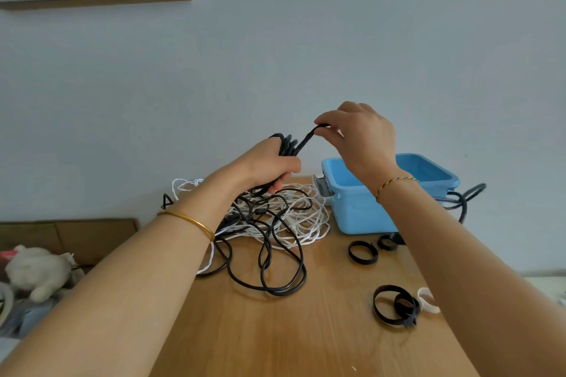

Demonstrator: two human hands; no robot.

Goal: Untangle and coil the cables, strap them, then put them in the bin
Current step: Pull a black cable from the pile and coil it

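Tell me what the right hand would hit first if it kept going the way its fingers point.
Most likely the coiled black cable held in the left hand: the right hand, pinching a black strap, points its fingers left at it. Depth is unclear.

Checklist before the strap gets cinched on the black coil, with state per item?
1. Coil secured: left hand grips the black coil. Ok.
2. Strap end held: right hand pinches the strap, pulled up off the coil. Ok.
3. Strap wrapped fully round the coil: the far side is hidden by the left hand. Cannot tell.
4. Coil free of the cable pile: black loops hang from the left hand toward it. Cannot tell.
5. Blue bin open, no lid on it. Ok.
6. Spare straps lie near the bin. Ok.
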